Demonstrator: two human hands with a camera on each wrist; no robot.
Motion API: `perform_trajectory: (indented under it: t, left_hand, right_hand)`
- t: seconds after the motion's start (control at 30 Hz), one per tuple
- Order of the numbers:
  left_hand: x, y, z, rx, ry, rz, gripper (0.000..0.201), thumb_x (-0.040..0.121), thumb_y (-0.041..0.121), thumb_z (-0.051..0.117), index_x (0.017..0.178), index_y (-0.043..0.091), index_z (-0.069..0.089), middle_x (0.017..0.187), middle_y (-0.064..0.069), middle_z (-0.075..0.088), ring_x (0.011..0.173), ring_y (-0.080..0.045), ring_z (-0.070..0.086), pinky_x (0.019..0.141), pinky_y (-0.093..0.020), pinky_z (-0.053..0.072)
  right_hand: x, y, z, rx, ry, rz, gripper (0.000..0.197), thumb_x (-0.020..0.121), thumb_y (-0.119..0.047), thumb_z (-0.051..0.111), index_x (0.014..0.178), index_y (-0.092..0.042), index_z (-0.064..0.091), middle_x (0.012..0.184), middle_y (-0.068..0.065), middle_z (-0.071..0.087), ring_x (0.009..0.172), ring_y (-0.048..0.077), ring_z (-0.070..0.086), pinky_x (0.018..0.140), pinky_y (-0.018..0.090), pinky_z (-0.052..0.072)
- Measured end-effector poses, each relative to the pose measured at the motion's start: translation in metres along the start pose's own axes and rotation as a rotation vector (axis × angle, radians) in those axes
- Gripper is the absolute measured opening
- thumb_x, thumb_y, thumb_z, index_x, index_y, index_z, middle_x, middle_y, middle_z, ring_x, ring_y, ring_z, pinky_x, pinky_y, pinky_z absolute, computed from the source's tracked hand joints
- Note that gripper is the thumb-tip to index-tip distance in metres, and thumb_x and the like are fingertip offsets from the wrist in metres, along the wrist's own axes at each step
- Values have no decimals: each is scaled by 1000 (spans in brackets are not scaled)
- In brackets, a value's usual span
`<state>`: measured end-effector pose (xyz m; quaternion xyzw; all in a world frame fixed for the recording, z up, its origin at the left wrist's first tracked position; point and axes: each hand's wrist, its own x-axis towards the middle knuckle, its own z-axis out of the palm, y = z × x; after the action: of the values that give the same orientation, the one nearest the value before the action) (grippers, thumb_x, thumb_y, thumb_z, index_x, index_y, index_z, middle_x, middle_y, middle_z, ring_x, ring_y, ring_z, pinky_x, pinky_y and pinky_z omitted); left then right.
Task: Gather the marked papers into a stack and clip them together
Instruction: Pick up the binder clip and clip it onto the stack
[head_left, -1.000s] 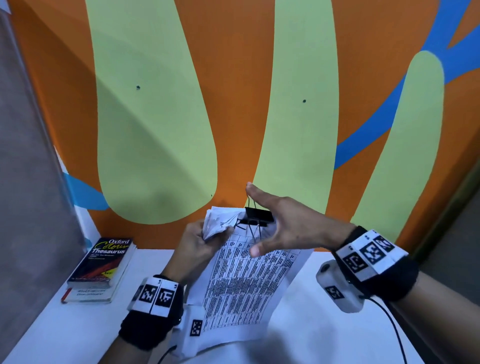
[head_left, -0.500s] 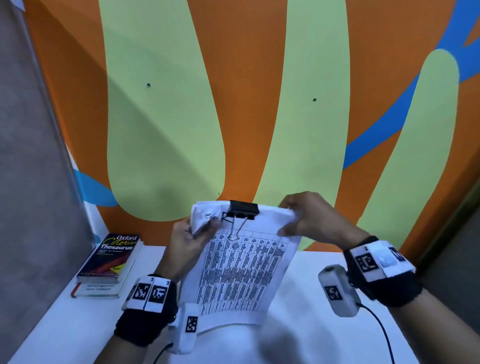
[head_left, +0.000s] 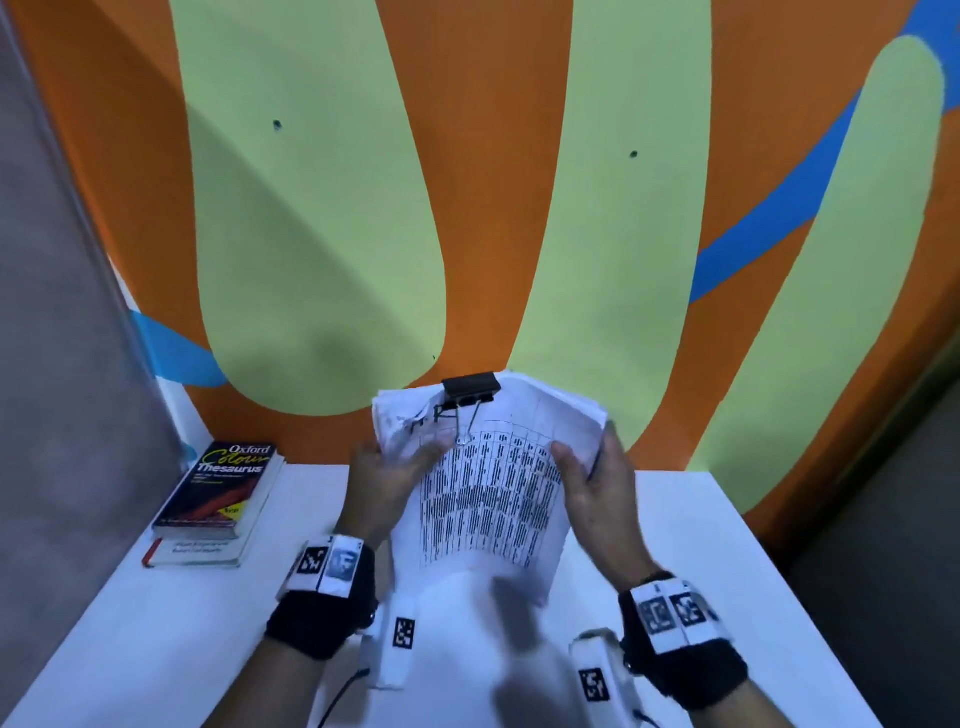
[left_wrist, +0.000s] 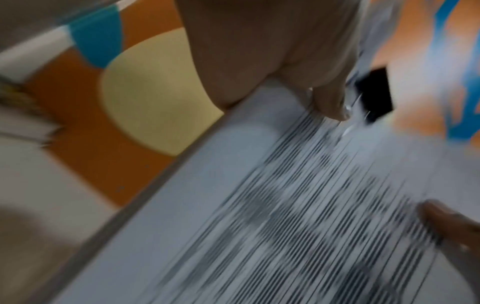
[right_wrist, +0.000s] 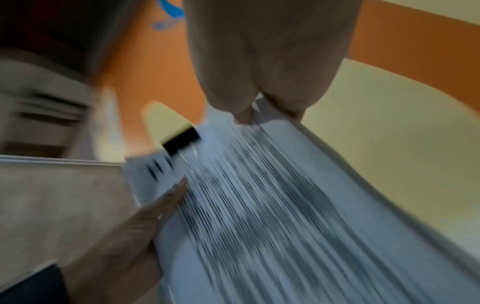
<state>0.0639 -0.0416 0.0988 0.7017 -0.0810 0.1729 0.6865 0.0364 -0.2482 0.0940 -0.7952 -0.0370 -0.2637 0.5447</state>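
A stack of printed papers (head_left: 493, 499) with table rows is held upright over the white table (head_left: 727, 545). A black binder clip (head_left: 470, 389) grips the top edge, its wire handle folded down on the front sheet. My left hand (head_left: 387, 483) holds the stack's left edge, thumb on the front. My right hand (head_left: 592, 478) holds the right edge, thumb in front and fingers behind. In the blurred left wrist view my thumb lies on the papers (left_wrist: 298, 205) beside the clip (left_wrist: 375, 94). The right wrist view shows the papers (right_wrist: 272, 205) pinched, with the clip (right_wrist: 182, 140) at the far edge.
A thesaurus (head_left: 218, 491) lies on another book at the table's left rear corner. An orange, green and blue painted wall (head_left: 467, 208) stands right behind the table. A grey panel (head_left: 62, 364) closes the left side.
My right hand let go of the clip's handles, moved to the stack's top right corner, then down to its right edge. The clip stays on the top edge. The stack now faces me more squarely.
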Motion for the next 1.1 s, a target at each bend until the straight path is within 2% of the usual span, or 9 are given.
perform_trajectory:
  t: [0.13,0.3,0.5,0.67,0.73,0.8,0.87,0.97,1.1]
  left_hand:
    - [-19,-44,0,69,26,-242,45,63,37,79,55,11,44,47,0,42,39,-7,32,47,-21,27]
    - [-15,-51,-10,21,11,-226,40,67,34,82,78,-1,64,71,-11,57,65,-16,52,62,-32,43]
    - [-37,-74,1,154,14,-256,26,71,17,82,61,13,58,50,9,63,49,-3,54,50,-16,41]
    - [-41,-79,3,98,54,-266,14,73,12,79,72,16,66,59,22,69,56,7,61,57,-16,49]
    - [-41,-79,6,112,7,-287,17,77,11,76,67,16,63,53,20,66,51,7,58,54,-15,45]
    - [-35,-77,6,144,-31,-264,26,79,12,74,60,16,57,45,16,60,44,4,51,48,-11,38]
    - [-32,-75,3,177,-109,-278,28,79,17,74,59,18,54,43,14,52,43,1,44,47,-12,35]
    - [-35,-87,-5,243,-222,-367,17,77,27,76,76,19,61,57,13,58,50,-4,49,56,-19,40]
    - [-46,-121,-6,431,-254,-543,73,72,41,78,114,-13,53,110,-33,62,100,-45,61,86,-51,49]
  right_hand:
    - [-34,50,21,19,-100,196,38,96,-8,49,122,-37,45,116,-15,63,108,-4,59,97,32,47]
    - [-28,44,17,64,-75,188,28,96,-6,48,113,-28,45,103,-16,63,91,-10,61,80,12,47]
    - [-49,61,32,-4,-140,275,22,98,-23,43,117,-13,38,97,0,59,91,21,63,84,37,48]
    - [-55,67,30,-45,-140,292,16,98,-11,44,100,-24,34,96,-8,59,88,3,60,72,14,45]
    - [-59,64,30,-67,-143,327,18,98,-9,45,106,-20,33,91,-5,59,86,17,62,69,9,44]
    - [-54,58,25,-94,-133,339,24,97,-11,47,119,-6,38,91,20,62,92,37,61,75,28,49]
    - [-49,56,16,-121,-156,383,39,96,-9,49,131,3,36,96,27,60,93,36,61,73,34,46]
    - [-51,65,13,-124,-213,556,41,96,-2,47,134,4,36,109,17,52,112,32,54,87,35,41]
    - [-64,98,26,-186,-323,673,3,90,-4,47,92,-6,47,80,7,49,63,17,47,56,32,43]
